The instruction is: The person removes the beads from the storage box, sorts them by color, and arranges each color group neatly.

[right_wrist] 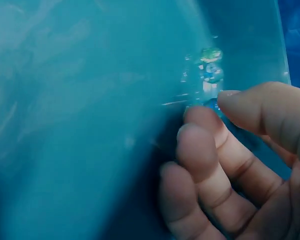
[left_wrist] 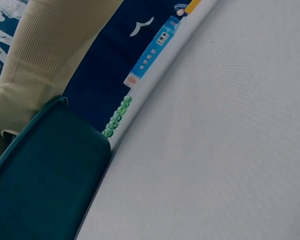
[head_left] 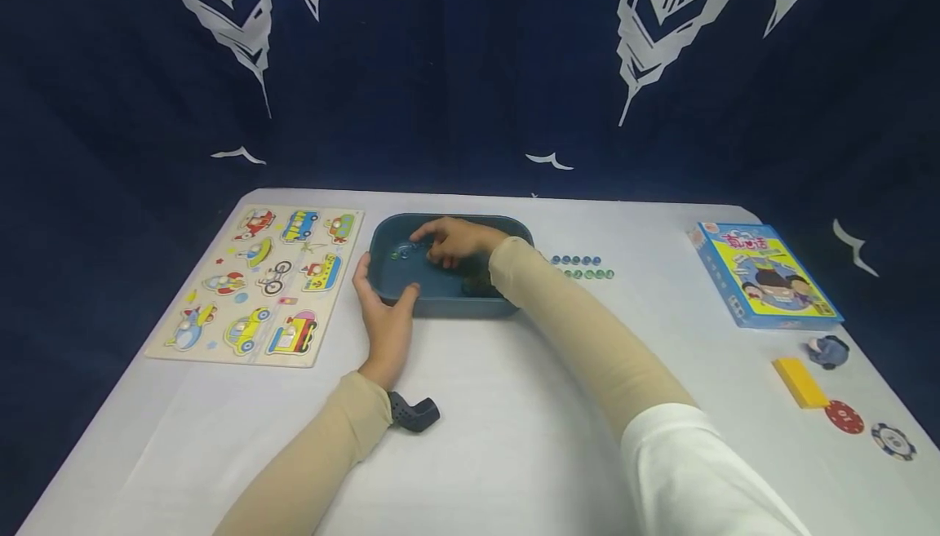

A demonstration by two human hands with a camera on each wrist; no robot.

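A dark teal rectangular tub (head_left: 455, 307) stands near the table's far side, and it fills the lower left of the left wrist view. My left hand (head_left: 387, 328) holds its front left corner, thumb at the front rim and fingers along the left wall. Inside the tub reaches my right hand (head_left: 458, 241), index finger stretched out and the other fingers bent. Small glass marbles (head_left: 400, 253) lie on the tub floor by those fingertips. Closer up, a green marble (right_wrist: 211, 54) and a blue one (right_wrist: 213, 104) show, the blue one partly hidden beside thumb and index finger.
Right of the tub, blue marbles (head_left: 576, 260) and green marbles (head_left: 587, 274) form two rows. A wooden vehicle puzzle board (head_left: 253, 291) lies left. On the right are a blue-yellow box (head_left: 767, 275), a small blue figure (head_left: 828, 352), a yellow block (head_left: 800, 383), a red chip (head_left: 844, 417) and a black-white chip (head_left: 893, 441).
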